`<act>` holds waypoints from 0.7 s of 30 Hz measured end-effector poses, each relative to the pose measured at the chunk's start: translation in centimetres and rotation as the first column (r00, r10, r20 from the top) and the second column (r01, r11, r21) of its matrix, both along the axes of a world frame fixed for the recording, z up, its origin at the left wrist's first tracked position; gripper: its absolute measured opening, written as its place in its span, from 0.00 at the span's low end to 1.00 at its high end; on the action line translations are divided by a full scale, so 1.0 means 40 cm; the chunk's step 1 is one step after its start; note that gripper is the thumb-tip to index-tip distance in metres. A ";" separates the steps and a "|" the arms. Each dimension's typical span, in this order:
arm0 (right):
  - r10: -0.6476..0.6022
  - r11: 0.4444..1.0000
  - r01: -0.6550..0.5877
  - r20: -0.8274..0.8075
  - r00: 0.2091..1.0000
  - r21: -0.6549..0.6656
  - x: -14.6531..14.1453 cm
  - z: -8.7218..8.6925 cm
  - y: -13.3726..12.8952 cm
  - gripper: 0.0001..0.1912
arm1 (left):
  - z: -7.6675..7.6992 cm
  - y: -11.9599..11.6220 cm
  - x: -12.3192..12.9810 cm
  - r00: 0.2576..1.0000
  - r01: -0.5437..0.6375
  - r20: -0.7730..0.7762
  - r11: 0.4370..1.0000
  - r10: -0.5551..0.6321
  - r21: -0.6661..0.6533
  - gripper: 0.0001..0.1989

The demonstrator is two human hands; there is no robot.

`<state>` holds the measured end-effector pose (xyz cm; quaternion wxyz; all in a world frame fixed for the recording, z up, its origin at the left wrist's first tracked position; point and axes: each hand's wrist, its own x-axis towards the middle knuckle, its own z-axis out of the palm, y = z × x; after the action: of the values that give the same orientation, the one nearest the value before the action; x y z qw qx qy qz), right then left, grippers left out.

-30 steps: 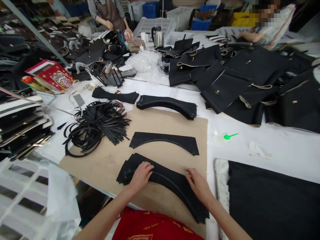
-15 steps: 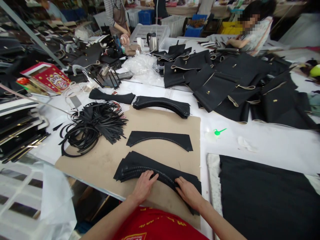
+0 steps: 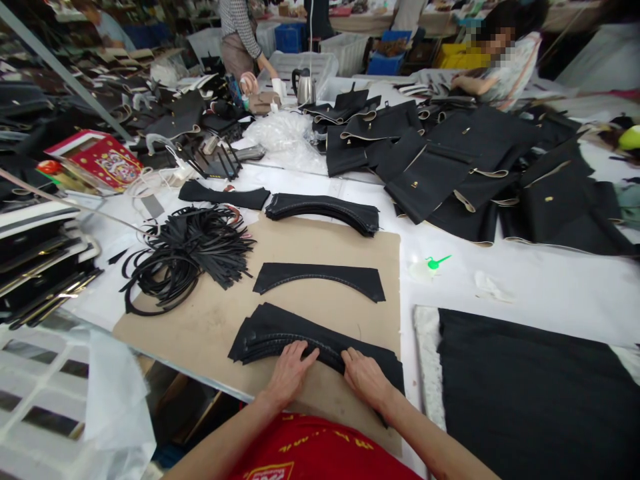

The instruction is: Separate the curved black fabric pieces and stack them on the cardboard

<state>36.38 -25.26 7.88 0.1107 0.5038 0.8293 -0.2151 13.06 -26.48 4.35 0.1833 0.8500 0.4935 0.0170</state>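
A stack of curved black pieces (image 3: 280, 330) lies at the near edge of a brown board (image 3: 210, 320) on the table (image 3: 525, 287), just in front of the person's red shirt (image 3: 320, 453). The left hand (image 3: 291, 373) lies flat on the stack's near edge, fingers together and pointing up and to the right; the right hand (image 3: 365, 377) lies just beside it on the same stack, fingers bent over the stitched edge, pressing down rather than pinching anything. The two hands are close but not touching. Beyond the stack, a single curved piece (image 3: 320, 279) lies alone on the board, and farther back a second stack (image 3: 325, 210) sits at the board's far edge. To the left of these, a tangle of black strips (image 3: 185, 257) spreads partly on the board and partly on the table. A flat black strip (image 3: 225, 195) lies behind it. To the right of the board a small green-capped object (image 3: 433, 264) rests on the white table, with a large black sheet (image 3: 535, 393) nearer the person. Black bag panels (image 3: 450, 167) are heaped across the far right. A red box (image 3: 103, 159) sits at the far left, a kettle (image 3: 304, 87) stands at the back, and two other people work at the far side.
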 end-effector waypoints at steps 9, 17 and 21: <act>0.091 0.995 -0.094 -0.088 0.992 -0.029 0.044 0.009 0.030 0.10 | -0.011 0.002 0.000 1.000 0.012 -0.007 1.000 -0.012 -0.027 0.33; 0.028 1.000 -0.028 -0.029 0.999 0.004 0.028 0.026 0.067 0.12 | -0.013 -0.005 0.017 1.000 -0.025 -0.013 0.998 0.024 -0.057 0.31; -0.002 0.998 0.003 -0.003 1.000 0.065 0.029 0.094 0.149 0.14 | -0.002 -0.010 0.029 0.991 -0.079 0.095 0.987 0.092 -0.137 0.31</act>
<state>37.55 -19.30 11.64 0.0927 0.5079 0.8354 -0.1888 14.22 -26.89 4.26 0.2636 0.8120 0.5196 0.0349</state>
